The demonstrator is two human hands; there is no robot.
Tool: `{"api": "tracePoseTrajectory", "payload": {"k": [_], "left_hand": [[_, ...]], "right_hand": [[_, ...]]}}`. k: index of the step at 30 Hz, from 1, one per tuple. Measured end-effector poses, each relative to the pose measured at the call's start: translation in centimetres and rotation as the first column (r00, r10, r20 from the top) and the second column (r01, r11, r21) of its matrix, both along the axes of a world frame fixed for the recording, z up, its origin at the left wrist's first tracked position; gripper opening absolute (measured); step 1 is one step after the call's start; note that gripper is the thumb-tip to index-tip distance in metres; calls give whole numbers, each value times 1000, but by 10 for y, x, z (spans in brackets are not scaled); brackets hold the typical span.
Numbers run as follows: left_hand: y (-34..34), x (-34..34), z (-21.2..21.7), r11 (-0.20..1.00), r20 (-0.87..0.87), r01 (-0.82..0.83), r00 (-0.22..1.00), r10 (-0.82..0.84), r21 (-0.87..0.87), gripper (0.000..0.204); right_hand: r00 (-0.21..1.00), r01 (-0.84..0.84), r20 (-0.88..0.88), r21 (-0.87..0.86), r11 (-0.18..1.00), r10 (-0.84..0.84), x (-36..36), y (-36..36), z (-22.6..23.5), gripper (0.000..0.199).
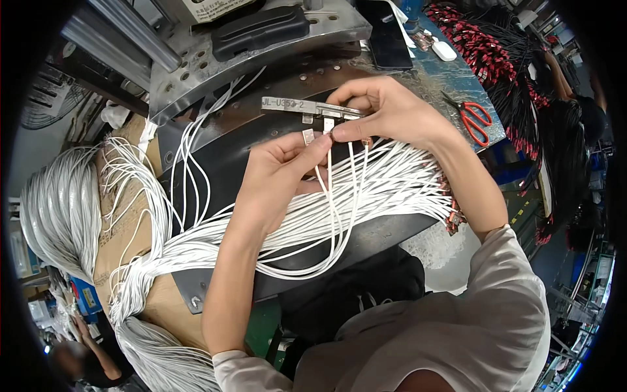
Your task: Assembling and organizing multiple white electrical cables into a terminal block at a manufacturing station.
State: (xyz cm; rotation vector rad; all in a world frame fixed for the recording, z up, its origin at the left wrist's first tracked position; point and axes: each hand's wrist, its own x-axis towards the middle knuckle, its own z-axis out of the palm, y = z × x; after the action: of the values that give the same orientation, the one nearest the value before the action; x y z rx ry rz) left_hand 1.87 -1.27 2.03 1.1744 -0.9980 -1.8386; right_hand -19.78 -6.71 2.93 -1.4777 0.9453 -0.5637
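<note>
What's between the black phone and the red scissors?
Just blue table lies between the phone and the scissors; the head view shows it.

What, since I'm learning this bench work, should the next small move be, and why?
Probably steady the white connector and line it up with the metal bar: the left hand and right hand have fingertips close beside it, near the bar's lower edge.
</note>
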Motion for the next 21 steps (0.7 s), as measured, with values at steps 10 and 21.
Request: {"api": "tracePoseTrajectory", "payload": {"k": [10,21], "left_hand": [[-3,-1,-3,998,-8,-35,999,35,-54,27],[-2,8,-16,696,524,95,731,437,-712,33]], "right_hand": [[987,-54,-152,-44,998,47,-3,-8,8,29],[940,-174,-340,-540,823,-24,20,-22,-10,26]]}}
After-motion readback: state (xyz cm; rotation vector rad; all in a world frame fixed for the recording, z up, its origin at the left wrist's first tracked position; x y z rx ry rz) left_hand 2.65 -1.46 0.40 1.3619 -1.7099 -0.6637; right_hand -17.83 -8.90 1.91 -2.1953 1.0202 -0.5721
